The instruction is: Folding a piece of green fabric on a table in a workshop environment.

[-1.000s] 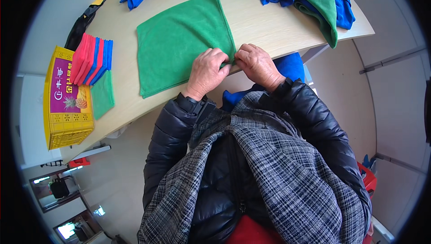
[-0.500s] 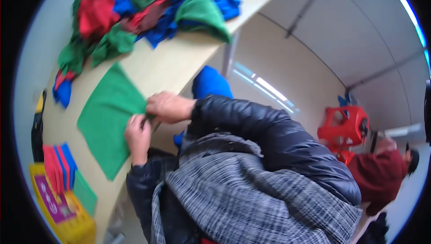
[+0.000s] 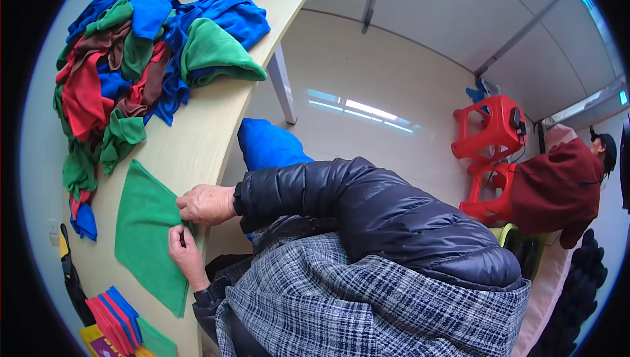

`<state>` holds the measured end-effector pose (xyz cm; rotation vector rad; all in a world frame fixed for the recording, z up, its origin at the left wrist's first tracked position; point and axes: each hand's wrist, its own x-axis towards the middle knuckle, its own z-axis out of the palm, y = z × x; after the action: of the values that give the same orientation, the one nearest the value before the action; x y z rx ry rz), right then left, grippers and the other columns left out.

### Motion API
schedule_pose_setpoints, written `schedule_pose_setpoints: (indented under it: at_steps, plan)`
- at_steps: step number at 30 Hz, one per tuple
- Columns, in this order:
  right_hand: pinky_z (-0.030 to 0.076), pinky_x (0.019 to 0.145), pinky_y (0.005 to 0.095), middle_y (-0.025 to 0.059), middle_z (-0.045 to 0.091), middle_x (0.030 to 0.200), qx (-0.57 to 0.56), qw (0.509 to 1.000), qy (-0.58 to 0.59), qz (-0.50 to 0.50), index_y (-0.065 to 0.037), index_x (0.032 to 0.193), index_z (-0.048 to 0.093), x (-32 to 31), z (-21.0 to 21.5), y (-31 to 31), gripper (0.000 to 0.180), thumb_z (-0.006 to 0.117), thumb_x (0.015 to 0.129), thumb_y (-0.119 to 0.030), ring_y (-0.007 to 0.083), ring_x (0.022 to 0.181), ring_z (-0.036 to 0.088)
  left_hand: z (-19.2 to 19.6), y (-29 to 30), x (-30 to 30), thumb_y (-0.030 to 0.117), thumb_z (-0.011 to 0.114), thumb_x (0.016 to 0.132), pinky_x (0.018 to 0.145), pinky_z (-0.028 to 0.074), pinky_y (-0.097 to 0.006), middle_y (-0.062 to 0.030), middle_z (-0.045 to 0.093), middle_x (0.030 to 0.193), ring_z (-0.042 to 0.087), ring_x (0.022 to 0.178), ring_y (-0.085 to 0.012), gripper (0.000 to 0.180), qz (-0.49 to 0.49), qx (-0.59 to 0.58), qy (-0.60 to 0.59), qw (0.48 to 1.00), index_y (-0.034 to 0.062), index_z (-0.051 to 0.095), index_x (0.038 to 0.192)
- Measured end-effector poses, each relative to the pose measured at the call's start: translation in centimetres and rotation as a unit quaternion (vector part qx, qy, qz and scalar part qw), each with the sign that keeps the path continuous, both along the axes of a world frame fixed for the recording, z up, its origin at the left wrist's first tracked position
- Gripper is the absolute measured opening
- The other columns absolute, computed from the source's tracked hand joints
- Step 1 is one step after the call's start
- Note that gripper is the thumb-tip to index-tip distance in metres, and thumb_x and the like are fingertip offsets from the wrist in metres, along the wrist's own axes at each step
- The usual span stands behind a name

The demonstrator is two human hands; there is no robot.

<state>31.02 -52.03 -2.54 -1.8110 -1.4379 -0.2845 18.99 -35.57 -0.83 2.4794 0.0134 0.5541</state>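
Note:
A green cloth (image 3: 147, 235) lies spread on the pale wooden table, its corner by the table's near edge between my two hands. My right hand (image 3: 209, 204) has its fingers closed on that corner from above, knuckles up. Just below it, my left hand (image 3: 186, 253) pinches the same edge, thumb against the fingers. A small dark bit shows by the left fingertips; I cannot make out what it is. The hands are close together, and the pinched part of the cloth is mostly hidden by them.
A heap of red, blue, green and brown cloths (image 3: 131, 62) covers the table's (image 3: 190, 140) far end. Folded red and blue cloths (image 3: 117, 321) stand at the lower left by a yellow box (image 3: 88, 337). Red stools (image 3: 492, 127) and another person (image 3: 558, 186) are at the right.
The whole view has shifted, so the cloth heap sits farther left and lower and the stools show more. Both hands stay at the same corner of the green cloth.

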Motion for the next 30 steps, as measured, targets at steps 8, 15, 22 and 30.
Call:
schedule_pose_setpoints:
  at_steps: [8, 15, 22, 30]
  plan:
    - [0.053, 0.067, 0.0429, 0.0112, 0.06, 0.083, 0.02, 0.998, 0.036, -0.038, -0.006, 0.082, 0.062, -0.2, 0.0, 0.7, 0.01, 0.064, 0.078, -0.015, 0.0332, 0.075, 0.065, 0.9, -1.5, -0.4, -0.002, 0.061, 0.09, 0.077, 0.047, -0.045, -0.0174, 0.059, 0.091, 0.058, 0.086, -0.0375, 0.007, -0.005, 0.144, -0.05, 0.988, -0.0023, 0.059, 0.097]
    - [0.052, 0.067, 0.0436, 0.0113, 0.061, 0.081, 0.056, 0.995, 0.066, -0.04, -0.007, 0.083, 0.062, -0.4, -0.3, 1.6, 0.011, 0.065, 0.078, -0.016, 0.033, 0.076, 0.066, 0.5, -1.4, -0.2, -0.001, 0.06, 0.09, 0.078, 0.047, -0.046, -0.0189, 0.06, 0.092, 0.058, 0.088, -0.0382, 0.009, -0.013, 0.164, -0.057, 0.985, -0.0034, 0.06, 0.099]
    - [0.052, 0.067, 0.0435, 0.0118, 0.061, 0.082, 0.023, 1.0, 0.002, 0.009, -0.006, 0.081, 0.063, -0.5, -1.2, 1.5, 0.014, 0.067, 0.077, -0.019, 0.033, 0.078, 0.065, 0.2, -1.1, -0.8, 0.002, 0.06, 0.092, 0.08, 0.047, -0.047, -0.0199, 0.06, 0.093, 0.058, 0.089, -0.0392, 0.011, -0.021, 0.165, -0.049, 0.985, -0.0043, 0.061, 0.101]
    - [0.052, 0.068, 0.0439, 0.0125, 0.061, 0.085, 0.003, 1.0, 0.007, 0.017, -0.005, 0.083, 0.062, -1.1, -1.0, 0.8, 0.019, 0.068, 0.076, -0.022, 0.0331, 0.079, 0.065, -1.1, -0.9, -0.8, 0.004, 0.061, 0.092, 0.079, 0.049, -0.044, -0.0197, 0.061, 0.093, 0.059, 0.089, -0.0387, 0.013, -0.004, 0.123, -0.043, 0.991, -0.0042, 0.062, 0.102]
